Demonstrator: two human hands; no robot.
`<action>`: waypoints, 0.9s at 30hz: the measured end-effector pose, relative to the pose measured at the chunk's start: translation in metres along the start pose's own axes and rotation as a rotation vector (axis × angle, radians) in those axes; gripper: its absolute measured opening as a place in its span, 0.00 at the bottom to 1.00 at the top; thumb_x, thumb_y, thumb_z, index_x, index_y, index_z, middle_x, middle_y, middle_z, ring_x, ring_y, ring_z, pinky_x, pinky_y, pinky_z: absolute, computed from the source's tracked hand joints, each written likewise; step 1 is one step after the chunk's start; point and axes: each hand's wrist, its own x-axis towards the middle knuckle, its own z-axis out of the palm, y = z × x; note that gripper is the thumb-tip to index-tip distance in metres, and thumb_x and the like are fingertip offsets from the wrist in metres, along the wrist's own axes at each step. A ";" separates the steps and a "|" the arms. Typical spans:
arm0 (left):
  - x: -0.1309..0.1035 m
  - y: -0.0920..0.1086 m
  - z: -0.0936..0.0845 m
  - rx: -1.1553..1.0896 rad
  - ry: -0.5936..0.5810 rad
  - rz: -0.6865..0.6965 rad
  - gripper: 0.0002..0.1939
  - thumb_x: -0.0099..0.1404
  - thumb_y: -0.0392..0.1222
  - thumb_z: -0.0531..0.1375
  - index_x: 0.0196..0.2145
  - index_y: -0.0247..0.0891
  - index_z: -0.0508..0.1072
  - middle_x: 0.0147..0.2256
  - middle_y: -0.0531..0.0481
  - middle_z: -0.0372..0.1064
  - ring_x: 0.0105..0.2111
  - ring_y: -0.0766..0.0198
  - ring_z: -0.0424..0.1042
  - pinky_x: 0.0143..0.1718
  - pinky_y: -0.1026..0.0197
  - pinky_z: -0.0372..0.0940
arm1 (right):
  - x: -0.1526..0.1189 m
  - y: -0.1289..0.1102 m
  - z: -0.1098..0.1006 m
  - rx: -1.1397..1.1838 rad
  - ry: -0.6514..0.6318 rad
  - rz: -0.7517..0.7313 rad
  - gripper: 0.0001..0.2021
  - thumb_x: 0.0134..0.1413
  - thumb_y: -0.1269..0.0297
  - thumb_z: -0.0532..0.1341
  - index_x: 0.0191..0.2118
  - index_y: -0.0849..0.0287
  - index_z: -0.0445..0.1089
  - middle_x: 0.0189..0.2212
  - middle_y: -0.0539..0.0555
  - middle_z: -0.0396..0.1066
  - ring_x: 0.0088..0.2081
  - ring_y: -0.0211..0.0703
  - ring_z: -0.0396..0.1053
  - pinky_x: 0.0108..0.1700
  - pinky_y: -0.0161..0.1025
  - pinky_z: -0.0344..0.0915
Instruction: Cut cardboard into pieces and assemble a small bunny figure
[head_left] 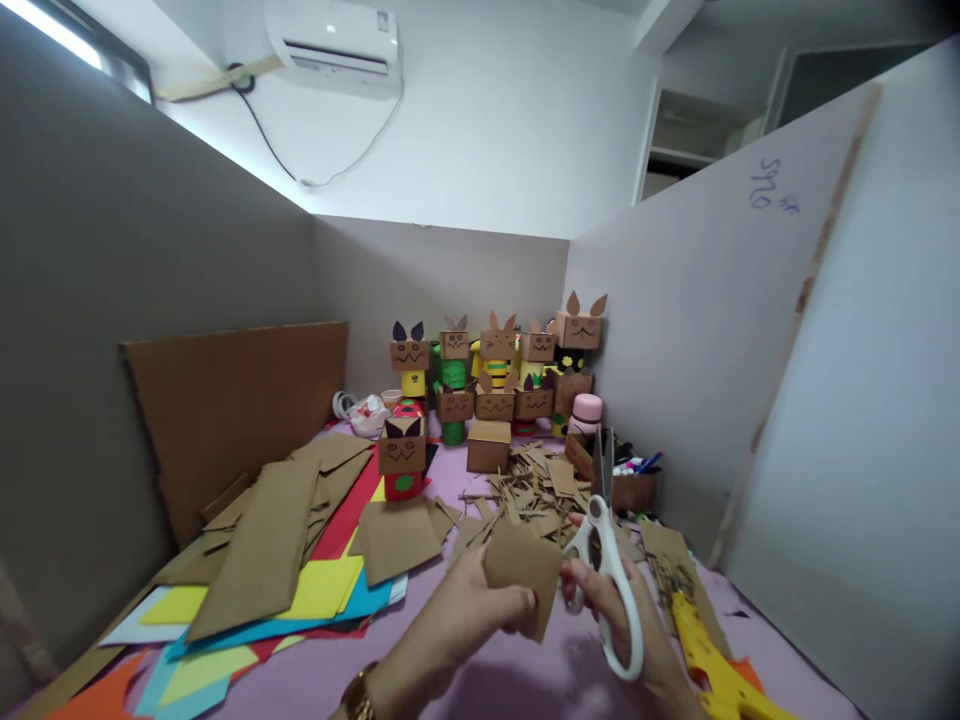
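Between the thumb and fingers of my left hand (480, 600) is a small piece of brown cardboard (525, 575), held above the purple tabletop. My right hand (611, 605) grips a pair of white-handled scissors (619, 600), blades pointing up and away. The fingers of that hand lie close to the cardboard's right edge; whether they touch it I cannot tell. Beyond my hands, cardboard offcuts (536, 490) lie in a heap. Flat cardboard squares (397, 540) rest left of it, near a cat-faced cardboard figure (403, 455) with a red body.
Several more animal-faced figures (495, 345) stand in rows at the back, with a plain cardboard box (489, 447) before them. Coloured paper (315, 590) and long cardboard sheets (259, 545) cover the left. On the right are a yellow glue gun (709, 660), a pen box (634, 490) and a pink bottle (586, 412).
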 end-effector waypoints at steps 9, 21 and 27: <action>0.009 -0.008 -0.006 -0.051 0.065 -0.087 0.20 0.43 0.34 0.63 0.38 0.32 0.70 0.29 0.49 0.73 0.27 0.65 0.68 0.25 0.66 0.57 | 0.001 0.008 -0.003 -0.030 -0.057 0.033 0.29 0.39 0.57 0.68 0.48 0.59 0.59 0.21 0.44 0.62 0.21 0.33 0.57 0.23 0.31 0.55; 0.003 -0.003 -0.003 -0.124 0.142 -0.043 0.20 0.43 0.33 0.65 0.37 0.33 0.70 0.30 0.50 0.75 0.29 0.65 0.69 0.29 0.66 0.59 | -0.004 0.009 0.000 -0.132 0.011 -0.111 0.24 0.43 0.56 0.65 0.48 0.54 0.60 0.28 0.48 0.65 0.28 0.39 0.61 0.30 0.35 0.60; 0.009 -0.006 -0.002 -0.233 0.302 0.004 0.28 0.42 0.40 0.68 0.43 0.34 0.66 0.35 0.45 0.74 0.32 0.60 0.71 0.30 0.63 0.63 | -0.006 0.008 0.007 -0.142 0.041 -0.005 0.28 0.36 0.54 0.68 0.44 0.59 0.61 0.23 0.47 0.64 0.24 0.37 0.58 0.27 0.35 0.60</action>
